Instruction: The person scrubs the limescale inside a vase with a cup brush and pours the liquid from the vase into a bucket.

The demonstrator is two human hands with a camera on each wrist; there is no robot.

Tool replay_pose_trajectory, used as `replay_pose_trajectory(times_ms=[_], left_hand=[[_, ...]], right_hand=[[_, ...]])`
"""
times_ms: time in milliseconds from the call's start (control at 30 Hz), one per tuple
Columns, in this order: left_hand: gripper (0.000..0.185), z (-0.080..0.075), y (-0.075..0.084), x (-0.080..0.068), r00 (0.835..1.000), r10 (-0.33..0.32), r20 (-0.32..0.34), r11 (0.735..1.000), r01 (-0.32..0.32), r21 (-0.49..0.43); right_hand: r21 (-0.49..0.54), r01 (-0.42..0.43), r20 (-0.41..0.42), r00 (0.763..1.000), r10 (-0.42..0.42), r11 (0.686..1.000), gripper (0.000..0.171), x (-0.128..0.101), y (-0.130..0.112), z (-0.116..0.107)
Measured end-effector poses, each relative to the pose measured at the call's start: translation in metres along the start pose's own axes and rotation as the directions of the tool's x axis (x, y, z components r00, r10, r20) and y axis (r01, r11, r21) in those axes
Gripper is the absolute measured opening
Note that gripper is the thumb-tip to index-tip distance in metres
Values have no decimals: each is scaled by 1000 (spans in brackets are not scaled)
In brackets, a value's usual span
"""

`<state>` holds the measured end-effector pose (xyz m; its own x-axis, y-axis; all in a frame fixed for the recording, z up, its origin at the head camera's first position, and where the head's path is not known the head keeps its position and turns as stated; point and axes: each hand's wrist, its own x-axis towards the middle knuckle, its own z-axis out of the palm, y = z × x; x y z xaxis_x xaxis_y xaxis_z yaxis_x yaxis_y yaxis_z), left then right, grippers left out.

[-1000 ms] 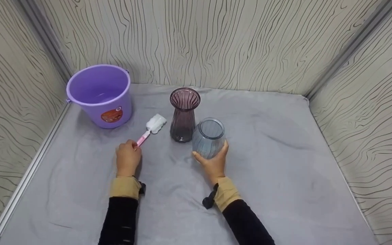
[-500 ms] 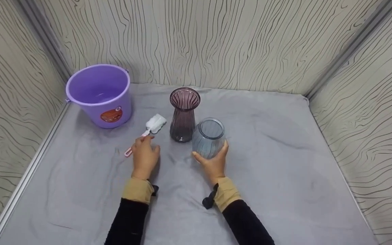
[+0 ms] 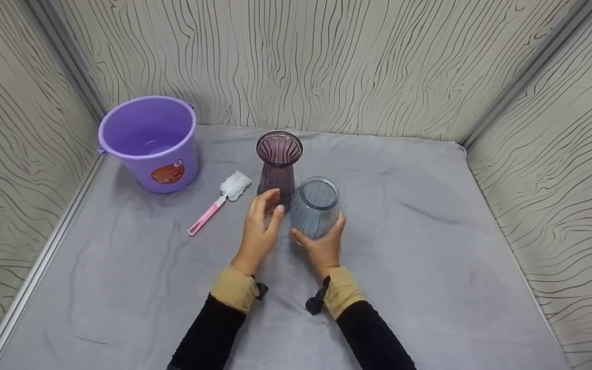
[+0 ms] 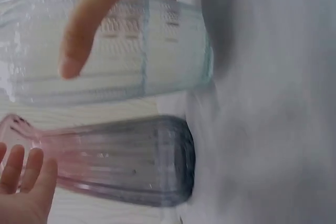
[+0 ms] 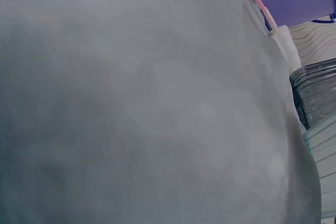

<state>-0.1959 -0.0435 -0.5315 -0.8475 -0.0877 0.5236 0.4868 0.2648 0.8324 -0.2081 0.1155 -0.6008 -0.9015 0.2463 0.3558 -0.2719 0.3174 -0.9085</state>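
A clear bluish glass vase (image 3: 310, 218) stands upright on the grey cloth. My right hand (image 3: 324, 249) grips it low from the front, thumb on its left side and fingers on its right. Just behind and left of it is a purple glass vase (image 3: 277, 172) with a flared rim. My left hand (image 3: 257, 236) hangs in front of the purple vase with its fingers extended and nothing held. In the left wrist view, left fingers (image 4: 31, 174) show before the purple vase's neck; contact cannot be told. The right wrist view shows only part of the bluish vase (image 5: 323, 153).
To the left lies a cleaning brush (image 3: 206, 218) with a pink handle and white sponge head. A purple bucket (image 3: 168, 172) stands in the back left corner. Patterned panels (image 3: 327, 67) wall in the cloth-covered table (image 3: 419, 288) at the back and sides.
My left hand has let go of the brush's handle and moved right, to the front of the purple vase. The brush stays on the cloth. My right hand keeps its hold on the bluish vase.
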Motion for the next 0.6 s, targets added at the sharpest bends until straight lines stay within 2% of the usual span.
replay_pose_trajectory(times_ms=[100, 267, 433, 600], left_hand=[[47, 10, 7, 2, 998, -10, 64, 999, 12, -32], [69, 25, 15, 5, 990, -29, 141, 1000, 27, 15], [93, 37, 18, 7, 987, -50, 154, 995, 37, 88], [115, 48, 16, 10, 984, -73, 160, 990, 53, 128]], right_hand=[[2, 37, -7, 999, -37, 999, 117, 1, 1, 0], [13, 55, -6, 998, -55, 998, 113, 1, 3, -1], [17, 19, 10, 1000, -19, 1000, 107, 2, 3, -3], [-54, 50, -4, 999, -50, 997, 100, 2, 6, -4]])
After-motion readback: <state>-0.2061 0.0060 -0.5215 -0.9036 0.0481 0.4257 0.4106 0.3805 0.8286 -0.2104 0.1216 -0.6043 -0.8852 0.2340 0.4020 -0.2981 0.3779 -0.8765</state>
